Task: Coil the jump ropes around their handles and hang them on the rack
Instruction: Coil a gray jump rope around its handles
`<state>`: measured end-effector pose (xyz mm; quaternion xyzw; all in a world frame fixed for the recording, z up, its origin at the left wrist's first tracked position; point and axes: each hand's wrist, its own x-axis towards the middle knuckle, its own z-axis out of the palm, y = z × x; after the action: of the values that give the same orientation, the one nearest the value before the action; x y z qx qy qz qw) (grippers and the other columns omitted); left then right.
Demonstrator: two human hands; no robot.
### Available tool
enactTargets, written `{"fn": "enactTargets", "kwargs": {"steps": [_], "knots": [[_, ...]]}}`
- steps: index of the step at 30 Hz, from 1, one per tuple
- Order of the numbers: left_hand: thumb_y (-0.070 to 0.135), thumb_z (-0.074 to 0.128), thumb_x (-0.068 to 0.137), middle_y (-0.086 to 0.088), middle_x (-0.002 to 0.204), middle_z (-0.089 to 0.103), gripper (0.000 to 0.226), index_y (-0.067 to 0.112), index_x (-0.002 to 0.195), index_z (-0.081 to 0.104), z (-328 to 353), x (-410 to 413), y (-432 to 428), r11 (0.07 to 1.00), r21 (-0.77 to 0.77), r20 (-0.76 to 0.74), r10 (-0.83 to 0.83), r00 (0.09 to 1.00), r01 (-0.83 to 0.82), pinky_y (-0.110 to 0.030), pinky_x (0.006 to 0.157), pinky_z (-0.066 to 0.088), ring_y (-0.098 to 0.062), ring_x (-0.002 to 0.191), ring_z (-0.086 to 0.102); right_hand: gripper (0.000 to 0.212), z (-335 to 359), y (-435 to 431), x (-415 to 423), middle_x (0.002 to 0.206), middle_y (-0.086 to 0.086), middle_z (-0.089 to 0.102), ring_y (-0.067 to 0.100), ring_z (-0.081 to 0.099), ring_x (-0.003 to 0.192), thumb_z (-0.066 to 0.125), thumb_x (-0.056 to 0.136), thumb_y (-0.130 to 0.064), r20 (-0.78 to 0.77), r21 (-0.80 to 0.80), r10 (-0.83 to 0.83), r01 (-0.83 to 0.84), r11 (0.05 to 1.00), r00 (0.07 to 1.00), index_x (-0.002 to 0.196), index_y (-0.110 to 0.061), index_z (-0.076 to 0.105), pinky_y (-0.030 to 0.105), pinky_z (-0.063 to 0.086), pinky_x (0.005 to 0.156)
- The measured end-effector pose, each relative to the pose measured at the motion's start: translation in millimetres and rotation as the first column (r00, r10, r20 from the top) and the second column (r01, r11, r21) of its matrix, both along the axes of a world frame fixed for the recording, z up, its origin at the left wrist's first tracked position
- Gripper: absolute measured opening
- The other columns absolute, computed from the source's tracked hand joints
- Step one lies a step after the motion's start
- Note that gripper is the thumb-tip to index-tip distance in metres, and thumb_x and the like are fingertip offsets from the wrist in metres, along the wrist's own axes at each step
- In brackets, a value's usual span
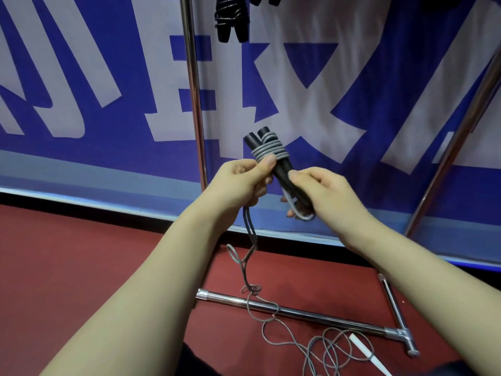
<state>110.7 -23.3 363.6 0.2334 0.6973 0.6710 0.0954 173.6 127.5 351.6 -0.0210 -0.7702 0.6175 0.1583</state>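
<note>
Two black jump rope handles (282, 169) are held side by side at mid-frame, with several turns of grey rope (268, 150) wound round their upper part. My right hand (322, 191) grips the lower part of the handles. My left hand (241, 183) pinches the rope just left of the coil, thumb against the turns. The loose rope (250, 256) hangs from my left hand to the red floor and lies tangled there. A coiled black jump rope (230, 20) hangs from the rack at the top.
The rack's chrome upright pole (193, 85) rises behind the hands, and a second slanted pole (458, 137) stands at right. Its chrome base bars (298, 312) lie on the red floor (81, 253). A white handle (363, 351) lies near the loose rope. A blue-and-white banner (325, 77) covers the wall.
</note>
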Motion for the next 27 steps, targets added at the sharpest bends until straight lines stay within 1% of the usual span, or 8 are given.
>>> {"fn": "enactTargets", "kwargs": {"steps": [4, 6, 9, 13, 17, 20, 24, 27], "knots": [[0.027, 0.046, 0.103, -0.001, 0.055, 0.042, 0.037, 0.012, 0.070, 0.049, 2.9, 9.3, 3.4, 0.984, -0.052, -0.046, -0.173, 0.984, 0.170, -0.017, 0.045, 0.022, -0.008, 0.046, 0.028, 0.020, 3.7, 3.6, 1.3, 0.082, 0.014, 0.070, 0.032, 0.061, 0.052, 0.050, 0.101, -0.027, 0.041, -0.120, 0.189, -0.183, 0.976, 0.981, 0.108, -0.010, 0.056, 0.029, 0.044, 0.042], [0.029, 0.041, 0.105, -0.007, 0.061, 0.045, 0.038, 0.012, 0.071, 0.047, 3.2, 11.7, 4.0, 0.976, -0.076, -0.062, -0.210, 0.976, 0.205, -0.018, 0.046, 0.022, -0.008, 0.047, 0.029, 0.022, 2.9, 2.2, 2.7, 0.077, 0.011, 0.066, 0.027, 0.055, 0.044, 0.047, 0.102, -0.030, 0.027, -0.111, 0.221, -0.216, 0.970, 0.975, 0.102, -0.010, 0.056, 0.026, 0.036, 0.041], [0.030, 0.038, 0.106, 0.003, 0.059, 0.045, 0.040, 0.014, 0.071, 0.048, 3.0, 11.5, 4.2, 0.981, -0.067, -0.053, -0.183, 0.982, 0.180, -0.015, 0.046, 0.025, -0.004, 0.046, 0.032, 0.029, 3.1, 1.0, 2.2, 0.069, 0.006, 0.058, 0.016, 0.040, 0.037, 0.045, 0.102, -0.033, 0.011, -0.141, 0.250, -0.246, 0.959, 0.968, 0.091, -0.009, 0.057, 0.024, 0.026, 0.040], [0.029, 0.039, 0.106, 0.011, 0.061, 0.044, 0.035, 0.014, 0.077, 0.050, 3.1, 9.3, 2.5, 0.980, -0.057, -0.071, -0.196, 0.978, 0.192, -0.016, 0.049, 0.026, -0.005, 0.050, 0.033, 0.033, 4.4, 1.1, 3.4, 0.064, 0.010, 0.057, 0.013, 0.035, 0.041, 0.050, 0.099, -0.039, 0.053, -0.168, 0.262, -0.250, 0.953, 0.963, 0.091, -0.011, 0.066, 0.022, 0.027, 0.041], [0.031, 0.042, 0.104, 0.008, 0.064, 0.049, 0.033, 0.005, 0.089, 0.054, 4.8, 5.6, -2.8, 0.974, -0.095, -0.069, -0.215, 0.974, 0.208, -0.018, 0.050, 0.029, -0.007, 0.050, 0.036, 0.028, 5.0, 1.7, 4.4, 0.057, 0.003, 0.051, 0.009, 0.031, 0.038, 0.049, 0.101, -0.033, 0.045, -0.070, 0.228, -0.224, 0.972, 0.973, 0.092, -0.012, 0.065, 0.019, 0.026, 0.040], [0.031, 0.046, 0.103, 0.006, 0.061, 0.054, 0.035, 0.007, 0.081, 0.059, 5.8, 3.8, -6.0, 0.974, -0.118, -0.050, -0.201, 0.978, 0.194, -0.016, 0.047, 0.031, -0.008, 0.047, 0.040, 0.030, 3.6, 3.6, 2.4, 0.054, -0.001, 0.050, 0.007, 0.033, 0.038, 0.051, 0.099, -0.037, 0.051, 0.069, 0.147, -0.151, 0.986, 0.988, 0.098, -0.008, 0.059, 0.021, 0.028, 0.041], [0.033, 0.050, 0.100, 0.000, 0.063, 0.057, 0.033, 0.007, 0.090, 0.067, 3.8, 3.4, -8.1, 0.972, -0.170, -0.017, -0.166, 0.986, 0.161, -0.016, 0.046, 0.035, -0.008, 0.045, 0.042, 0.023, 1.2, 6.3, 1.4, 0.052, -0.004, 0.051, 0.003, 0.038, 0.038, 0.055, 0.096, -0.041, 0.041, 0.244, 0.078, -0.086, 0.966, 0.996, 0.100, -0.020, 0.049, 0.017, 0.030, 0.042], [0.034, 0.055, 0.098, -0.001, 0.060, 0.059, 0.039, -0.003, 0.094, 0.068, 2.9, 3.4, -8.3, 0.977, -0.184, -0.007, -0.110, 0.994, 0.107, -0.015, 0.045, 0.035, -0.008, 0.043, 0.043, 0.017, 1.6, 9.2, 3.4, 0.051, -0.006, 0.048, 0.009, 0.039, 0.044, 0.056, 0.095, -0.038, -0.014, 0.330, 0.074, -0.065, 0.942, 0.997, 0.098, -0.022, 0.051, 0.027, 0.034, 0.049]]}}
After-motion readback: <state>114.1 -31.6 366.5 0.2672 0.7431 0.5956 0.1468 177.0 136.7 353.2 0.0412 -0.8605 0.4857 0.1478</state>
